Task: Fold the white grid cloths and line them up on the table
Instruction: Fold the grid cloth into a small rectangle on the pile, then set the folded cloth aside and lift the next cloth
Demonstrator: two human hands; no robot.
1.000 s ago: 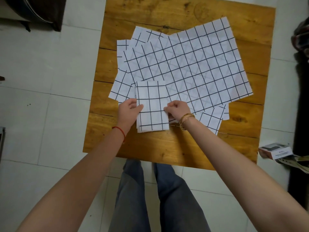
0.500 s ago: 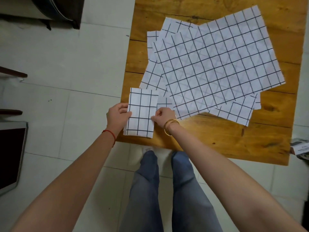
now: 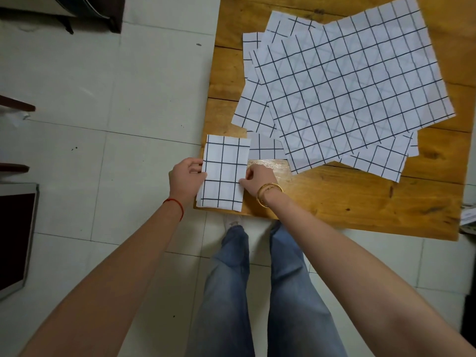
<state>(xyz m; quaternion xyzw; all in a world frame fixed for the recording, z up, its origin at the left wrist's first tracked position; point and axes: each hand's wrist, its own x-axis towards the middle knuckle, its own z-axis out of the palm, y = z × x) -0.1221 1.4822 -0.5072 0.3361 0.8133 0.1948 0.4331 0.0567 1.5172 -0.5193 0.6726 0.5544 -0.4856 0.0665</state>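
We see a folded cloth [image 3: 223, 173], white with a dark grid, lying on the near-left corner of the wooden table [image 3: 360, 202], at about 9 o'clock from the middle of the table's front edge. The left hand [image 3: 186, 177] grasps the cloth's left edge, fingers curled onto its border. The right hand [image 3: 257, 177] pinches the right edge with curled fingertips. A red string [image 3: 177, 204] circles the left wrist and gold bangles [image 3: 269, 193] sit on the right wrist.

At roughly 1 o'clock from the folded cloth, a pile of unfolded grid cloths [image 3: 347, 94] lies spread flat and fanned across the table, the top sheet turned at an angle to the ones under it; one lower sheet's corner lies just beside the folded cloth's far-right edge. How many sheets the pile holds we cannot tell.

Below the table edge, at 6 o'clock, we see legs in blue jeans [image 3: 257, 292] over a pale tiled floor [image 3: 103, 99]
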